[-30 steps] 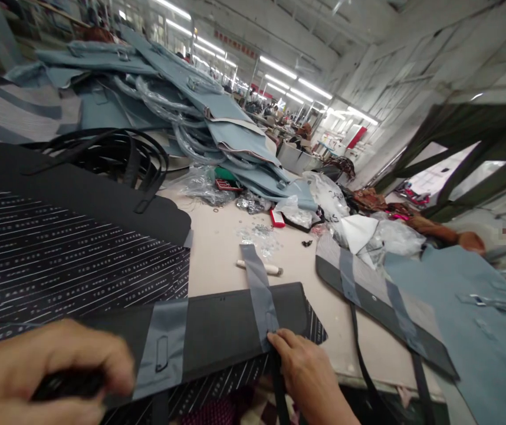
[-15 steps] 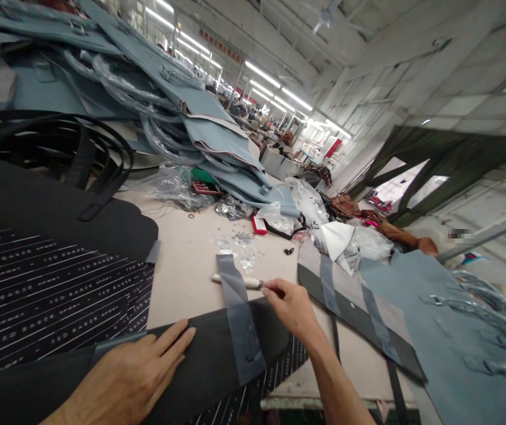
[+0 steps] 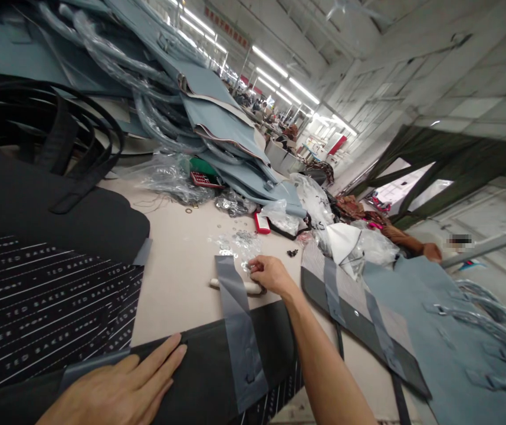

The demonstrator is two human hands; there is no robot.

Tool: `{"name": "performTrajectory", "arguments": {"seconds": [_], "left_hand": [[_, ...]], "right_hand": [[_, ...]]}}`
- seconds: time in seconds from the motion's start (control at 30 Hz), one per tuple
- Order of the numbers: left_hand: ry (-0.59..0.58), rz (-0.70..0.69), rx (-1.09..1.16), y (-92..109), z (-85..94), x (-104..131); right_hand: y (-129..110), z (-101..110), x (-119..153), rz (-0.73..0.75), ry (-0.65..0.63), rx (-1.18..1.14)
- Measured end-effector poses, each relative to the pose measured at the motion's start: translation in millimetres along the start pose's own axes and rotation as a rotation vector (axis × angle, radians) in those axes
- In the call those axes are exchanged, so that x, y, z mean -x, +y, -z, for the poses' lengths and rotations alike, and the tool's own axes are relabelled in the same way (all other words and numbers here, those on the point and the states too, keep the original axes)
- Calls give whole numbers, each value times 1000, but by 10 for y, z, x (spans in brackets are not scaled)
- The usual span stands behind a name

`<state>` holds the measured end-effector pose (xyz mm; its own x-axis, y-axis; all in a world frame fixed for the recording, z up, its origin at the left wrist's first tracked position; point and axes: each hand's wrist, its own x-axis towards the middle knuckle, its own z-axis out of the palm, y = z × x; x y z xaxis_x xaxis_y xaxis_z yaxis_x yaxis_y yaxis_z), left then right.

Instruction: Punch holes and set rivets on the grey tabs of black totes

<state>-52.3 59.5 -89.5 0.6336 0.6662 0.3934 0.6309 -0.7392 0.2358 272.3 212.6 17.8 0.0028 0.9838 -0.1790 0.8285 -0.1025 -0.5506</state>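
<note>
My left hand (image 3: pixel 124 383) lies flat with fingers stretched out on a black bag panel (image 3: pixel 200 360). A grey strip (image 3: pixel 235 319) crosses this panel and reaches onto the table. Partly under the strip lies a tool with a white handle (image 3: pixel 253 287); its kind I cannot make out. Just beyond the handle, my right hand (image 3: pixel 270 274) has its thumb and fingertips pinched at the near edge of scattered small shiny washers (image 3: pixel 242 243). Whatever is between these fingertips is too small to name.
Blue-grey bag pieces (image 3: pixel 217 100) are heaped at the back left. Black handles (image 3: pixel 62 141) and striped printed lining (image 3: pixel 49 295) lie left. To the right are another black panel with grey strips (image 3: pixel 359 316) and plastic-wrapped handles (image 3: pixel 496 330). A red-and-white box (image 3: pixel 262 223) stands behind the washers.
My right hand has moved from the end of the white-handled tool, away from me and slightly left, to the washers. My left hand stays flat on the black panel. The view has shifted slightly.
</note>
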Motion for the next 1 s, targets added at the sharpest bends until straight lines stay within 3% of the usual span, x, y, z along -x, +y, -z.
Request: {"name": "performTrajectory", "arguments": {"seconds": [0.1, 0.23, 0.33, 0.47, 0.63, 0.8, 1.0], "left_hand": [[-62, -19, -59, 39, 55, -23], [-41, -18, -79, 94, 124, -97], [-37, -15, -94, 136, 250, -203], [-102, -8, -83, 197, 474, -334], [-108, 15, -65, 243, 584, -383], [-86, 5, -46, 231, 572, -370], [-68, -27, -37, 202, 533, -355]], "right_hand": [[-12, -6, -23, -23, -9, -31], [-41, 21, 46, -14, 49, -121], [-95, 68, 196, 11, 89, -252], [-288, 55, 491, 54, 18, -446], [-565, -226, 775, 73, -162, -613], [-673, -606, 878, 125, -343, -600], [-750, -724, 881, 161, -400, -472]]}}
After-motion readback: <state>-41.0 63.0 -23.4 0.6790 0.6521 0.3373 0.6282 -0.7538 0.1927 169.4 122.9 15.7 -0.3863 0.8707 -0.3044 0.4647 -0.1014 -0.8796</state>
